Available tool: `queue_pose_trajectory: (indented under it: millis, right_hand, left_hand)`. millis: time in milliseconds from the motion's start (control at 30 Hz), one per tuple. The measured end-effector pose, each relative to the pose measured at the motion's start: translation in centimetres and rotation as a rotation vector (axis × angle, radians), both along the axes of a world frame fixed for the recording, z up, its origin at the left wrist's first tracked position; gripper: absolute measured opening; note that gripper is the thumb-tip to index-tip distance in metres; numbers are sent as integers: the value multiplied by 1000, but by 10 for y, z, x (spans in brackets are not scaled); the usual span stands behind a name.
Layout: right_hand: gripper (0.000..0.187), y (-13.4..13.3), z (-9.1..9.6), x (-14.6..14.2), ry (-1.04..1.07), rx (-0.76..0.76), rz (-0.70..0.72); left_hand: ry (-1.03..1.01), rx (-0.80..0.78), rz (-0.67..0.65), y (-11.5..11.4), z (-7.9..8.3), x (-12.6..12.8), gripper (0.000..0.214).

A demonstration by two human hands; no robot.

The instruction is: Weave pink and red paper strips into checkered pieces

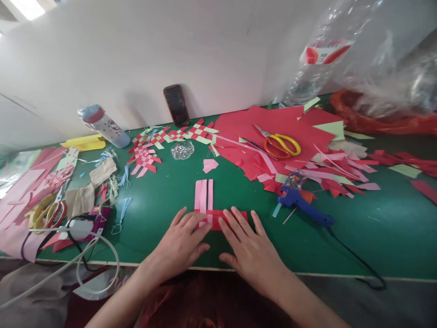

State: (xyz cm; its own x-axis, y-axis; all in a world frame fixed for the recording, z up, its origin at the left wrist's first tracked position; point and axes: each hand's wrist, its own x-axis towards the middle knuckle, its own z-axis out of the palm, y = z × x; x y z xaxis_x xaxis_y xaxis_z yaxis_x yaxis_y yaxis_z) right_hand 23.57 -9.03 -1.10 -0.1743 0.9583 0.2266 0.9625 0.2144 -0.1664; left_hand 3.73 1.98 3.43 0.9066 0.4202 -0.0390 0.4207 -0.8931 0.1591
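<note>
Pink paper strips [202, 196] stand upright from the near middle of the table. They cross red paper strips [215, 223] that run sideways, forming the start of a weave. My left hand [182, 243] lies over the left end of the crossing, its fingers stretched and touching the paper; part of the weave is hidden beneath them. My right hand [254, 248] is spread flat, its fingertips pressing the red strips toward their right end. Both thumbs point inward, apart from each other. A small pink paper scrap [210, 165] lies beyond the strips.
A blue glue gun [305, 207] with a cord lies right. Scissors [282, 143] rest on red paper sheets [235, 125]. Woven pieces [145, 159], a bead dish [182, 150], a phone [176, 105] and a bottle [105, 127] stand behind. Tassels [123, 212] and cables [112, 255] are left.
</note>
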Motion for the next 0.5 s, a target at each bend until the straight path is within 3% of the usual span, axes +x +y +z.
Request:
queue_pose_trajectory:
  millis: [133,267,500]
  right_hand:
    - [65,-1,-2,0,2,-16,4]
    - [62,0,2,0,2,-32,19]
    - [63,-1,1,0,45,-14,-1]
  left_hand:
    - [-22,42,22,24,4,13,37]
    - [52,24,-27,44,-4,24,41]
    - [94,5,-87,59,-19,17,47]
